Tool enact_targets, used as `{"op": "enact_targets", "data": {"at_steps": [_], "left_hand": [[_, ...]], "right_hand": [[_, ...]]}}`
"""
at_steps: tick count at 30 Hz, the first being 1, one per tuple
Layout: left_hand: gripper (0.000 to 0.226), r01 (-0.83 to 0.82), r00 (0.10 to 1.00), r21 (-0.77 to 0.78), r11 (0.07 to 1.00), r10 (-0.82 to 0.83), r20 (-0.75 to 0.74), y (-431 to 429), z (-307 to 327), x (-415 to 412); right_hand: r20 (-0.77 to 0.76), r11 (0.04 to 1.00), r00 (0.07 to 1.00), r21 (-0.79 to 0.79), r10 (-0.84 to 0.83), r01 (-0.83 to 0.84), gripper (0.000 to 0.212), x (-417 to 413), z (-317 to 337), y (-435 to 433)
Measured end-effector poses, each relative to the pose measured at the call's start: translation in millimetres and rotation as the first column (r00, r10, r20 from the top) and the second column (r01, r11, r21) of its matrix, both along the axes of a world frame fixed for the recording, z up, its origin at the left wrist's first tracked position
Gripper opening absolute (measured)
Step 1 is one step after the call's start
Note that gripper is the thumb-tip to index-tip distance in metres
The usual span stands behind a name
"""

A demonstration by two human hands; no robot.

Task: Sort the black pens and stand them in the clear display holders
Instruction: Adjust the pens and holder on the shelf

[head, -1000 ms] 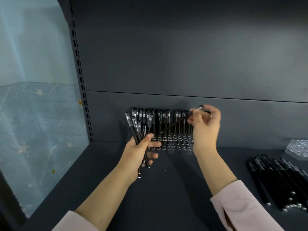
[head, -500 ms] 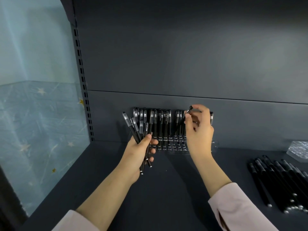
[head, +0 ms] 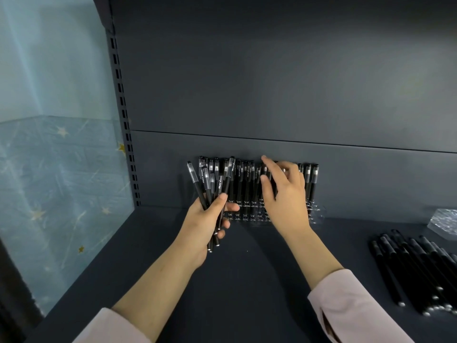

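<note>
A clear display holder [head: 318, 214] stands against the back panel of the dark shelf, with several black pens [head: 243, 180] upright in it. My left hand [head: 206, 220] grips a fanned bundle of several black pens [head: 214, 184], caps up, just left of the holder. My right hand [head: 284, 194] is in front of the holder's middle, with index finger and thumb spread apart around the top of a standing pen [head: 265, 169]. It holds nothing. It hides some of the pens behind it.
Several loose black pens [head: 408, 266] lie in a pile on the shelf [head: 247, 280] at the right. A clear plastic piece [head: 445, 222] sits behind them at the far right. A slotted upright [head: 123, 125] and a blue starred wall bound the left side.
My right hand carried a single pen down into the holder and has spread its fingers off it. My left hand with its bundle has hardly moved.
</note>
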State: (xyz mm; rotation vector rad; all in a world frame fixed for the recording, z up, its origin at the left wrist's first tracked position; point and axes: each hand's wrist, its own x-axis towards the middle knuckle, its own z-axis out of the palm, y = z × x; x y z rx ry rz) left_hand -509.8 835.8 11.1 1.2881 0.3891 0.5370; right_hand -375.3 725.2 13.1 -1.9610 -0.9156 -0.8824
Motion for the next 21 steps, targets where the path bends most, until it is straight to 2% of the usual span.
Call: {"op": "enact_targets", "data": {"at_steps": [2, 4, 5, 7, 12, 14, 16, 19, 21], "left_hand": [[0.019, 0.03, 1.0, 0.015, 0.999, -0.03, -0.001, -1, 1, 0], [0.02, 0.066, 0.998, 0.031, 0.997, -0.066, -0.006, -3, 1, 0], [0.02, 0.08, 0.997, 0.041, 0.996, -0.08, -0.01, -5, 1, 0], [0.02, 0.1, 0.995, 0.055, 0.993, -0.099, -0.016, -7, 0, 0], [0.021, 0.121, 0.992, 0.066, 0.991, -0.118, -0.039, -8, 2, -1], [0.021, 0.118, 0.992, 0.058, 0.991, -0.115, -0.058, -7, 0, -1], [0.022, 0.097, 0.993, 0.06, 0.993, -0.092, -0.08, -4, -2, -1], [0.022, 0.068, 0.993, 0.035, 0.997, -0.065, -0.103, -1, -5, 2], [0.019, 0.061, 0.992, 0.002, 0.998, -0.06, -0.113, -3, -6, 5]], "right_hand": [[-0.15, 0.978, 0.97, 0.11, 0.191, -0.176, 0.035, -9, 11, -1], [-0.393, 0.905, 0.818, 0.247, 0.421, -0.347, 0.03, -20, 21, 2], [-0.465, 0.869, 0.735, 0.308, 0.493, -0.388, 0.027, -23, 24, 3], [-0.509, 0.813, 0.637, 0.418, 0.579, -0.405, 0.026, -26, 26, 2], [-0.511, 0.72, 0.519, 0.582, 0.685, -0.378, 0.031, -25, 30, -4], [-0.47, 0.705, 0.563, 0.631, 0.68, -0.324, 0.028, -16, 36, -10], [-0.396, 0.687, 0.671, 0.688, 0.626, -0.235, 0.027, -6, 43, -22], [-0.332, 0.745, 0.829, 0.651, 0.451, -0.144, 0.026, 5, 38, -36], [-0.325, 0.783, 0.862, 0.61, 0.388, -0.122, 0.026, 7, 29, -36]]}}
